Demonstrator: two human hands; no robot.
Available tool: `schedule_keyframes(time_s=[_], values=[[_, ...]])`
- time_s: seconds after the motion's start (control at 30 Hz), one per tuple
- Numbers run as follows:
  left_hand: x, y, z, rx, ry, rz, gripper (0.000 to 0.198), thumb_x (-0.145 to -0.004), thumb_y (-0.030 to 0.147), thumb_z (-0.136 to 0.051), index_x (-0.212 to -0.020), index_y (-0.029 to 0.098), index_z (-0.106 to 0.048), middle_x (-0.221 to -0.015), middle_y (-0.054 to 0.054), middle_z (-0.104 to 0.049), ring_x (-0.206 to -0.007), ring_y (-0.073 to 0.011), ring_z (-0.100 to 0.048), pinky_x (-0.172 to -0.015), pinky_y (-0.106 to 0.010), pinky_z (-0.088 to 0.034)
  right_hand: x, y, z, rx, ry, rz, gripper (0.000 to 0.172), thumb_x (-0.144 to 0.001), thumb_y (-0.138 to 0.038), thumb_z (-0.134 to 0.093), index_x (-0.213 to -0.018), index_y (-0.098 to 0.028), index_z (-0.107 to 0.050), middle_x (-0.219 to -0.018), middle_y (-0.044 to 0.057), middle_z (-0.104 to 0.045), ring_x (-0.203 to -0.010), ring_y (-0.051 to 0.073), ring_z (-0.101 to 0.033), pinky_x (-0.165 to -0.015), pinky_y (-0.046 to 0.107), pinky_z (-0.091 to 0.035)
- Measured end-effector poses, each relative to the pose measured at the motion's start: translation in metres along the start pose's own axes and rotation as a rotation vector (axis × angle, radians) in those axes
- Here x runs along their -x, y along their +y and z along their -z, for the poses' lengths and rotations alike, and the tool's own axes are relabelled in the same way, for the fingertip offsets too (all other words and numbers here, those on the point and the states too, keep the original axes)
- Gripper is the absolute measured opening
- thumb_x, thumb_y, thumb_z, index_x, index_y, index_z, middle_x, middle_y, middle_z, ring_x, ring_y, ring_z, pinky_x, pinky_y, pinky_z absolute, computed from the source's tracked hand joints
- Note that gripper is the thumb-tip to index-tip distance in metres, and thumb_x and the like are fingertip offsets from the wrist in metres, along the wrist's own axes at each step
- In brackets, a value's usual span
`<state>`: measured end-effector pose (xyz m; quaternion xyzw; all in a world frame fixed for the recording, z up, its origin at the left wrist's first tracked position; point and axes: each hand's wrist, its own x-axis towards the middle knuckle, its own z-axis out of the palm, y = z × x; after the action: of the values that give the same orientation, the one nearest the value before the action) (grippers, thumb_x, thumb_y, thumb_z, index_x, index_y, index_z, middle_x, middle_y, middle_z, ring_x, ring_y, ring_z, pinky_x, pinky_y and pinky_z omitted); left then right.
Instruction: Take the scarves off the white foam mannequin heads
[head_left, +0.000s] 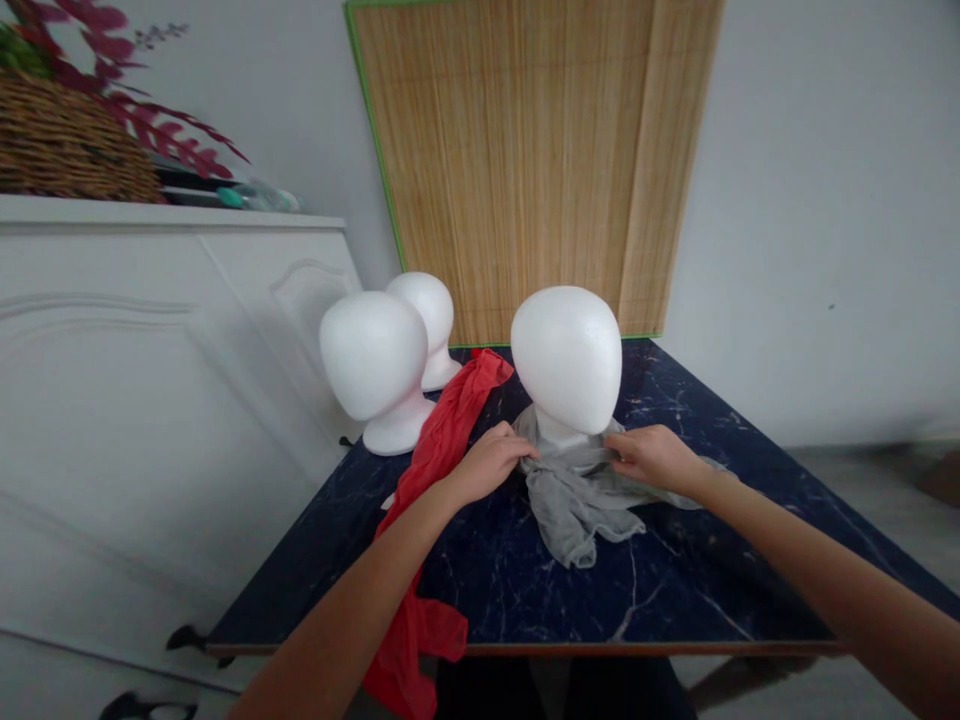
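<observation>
A white foam mannequin head (568, 355) stands on the dark blue marble-pattern table (675, 580). A grey scarf (577, 495) lies around its neck and spills onto the table in front. My left hand (491, 462) grips the scarf at the neck's left side. My right hand (654, 456) grips it at the right side. A red scarf (442, 440) lies under my left forearm and hangs over the table's near edge.
Two more white foam heads (375, 360) (429, 318) stand at the table's back left. A bamboo mat (525, 160) leans on the wall behind. A white cabinet (150, 400) on the left carries a wicker basket (67, 145) with red leaves.
</observation>
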<state>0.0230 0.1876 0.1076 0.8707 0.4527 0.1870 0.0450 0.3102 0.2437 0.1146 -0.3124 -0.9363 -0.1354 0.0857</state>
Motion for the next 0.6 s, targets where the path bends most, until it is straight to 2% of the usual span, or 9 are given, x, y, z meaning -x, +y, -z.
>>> schedule_keyframes(time_s=[0.13, 0.3, 0.5, 0.6], values=[[-0.01, 0.001, 0.004, -0.037, -0.037, -0.049, 0.037, -0.083, 0.001, -0.035, -0.095, 0.019, -0.065, -0.093, 0.0, -0.065, -0.083, -0.0158, -0.045, -0.073, -0.026, -0.036, 0.005, 0.02, 0.008, -0.043, 0.011, -0.05, 0.004, -0.08, -0.02, -0.055, -0.079, -0.019, -0.058, -0.064, -0.001, -0.06, -0.06, 0.013, -0.056, -0.054, 0.024, -0.025], [-0.015, -0.004, 0.005, -0.083, -0.064, -0.081, 0.028, -0.082, 0.003, -0.036, -0.075, 0.018, -0.059, -0.078, 0.0, -0.06, -0.077, -0.0156, -0.044, -0.069, -0.027, -0.033, 0.009, 0.038, 0.003, -0.068, 0.021, -0.057, 0.008, -0.083, -0.021, -0.053, -0.084, -0.019, -0.061, -0.066, -0.001, -0.06, -0.063, 0.014, -0.057, -0.056, 0.024, -0.027], [-0.01, -0.018, 0.004, -0.109, -0.069, -0.048, 0.028, -0.081, 0.003, -0.034, -0.072, 0.018, -0.056, -0.075, -0.001, -0.058, -0.076, -0.0173, -0.043, -0.07, -0.028, -0.034, 0.009, 0.049, -0.005, -0.113, -0.006, -0.111, 0.015, -0.083, -0.02, -0.052, -0.093, -0.02, -0.063, -0.072, 0.001, -0.064, -0.067, 0.015, -0.06, -0.059, 0.023, -0.032], [-0.005, -0.019, 0.003, -0.104, -0.064, -0.017, 0.028, -0.082, 0.005, -0.034, -0.078, 0.017, -0.059, -0.079, -0.003, -0.058, -0.081, -0.0183, -0.044, -0.073, -0.028, -0.037, 0.008, 0.049, -0.007, -0.063, -0.046, -0.149, 0.019, -0.085, -0.022, -0.051, -0.098, -0.02, -0.064, -0.076, 0.003, -0.067, -0.07, 0.017, -0.062, -0.059, 0.024, -0.033]])
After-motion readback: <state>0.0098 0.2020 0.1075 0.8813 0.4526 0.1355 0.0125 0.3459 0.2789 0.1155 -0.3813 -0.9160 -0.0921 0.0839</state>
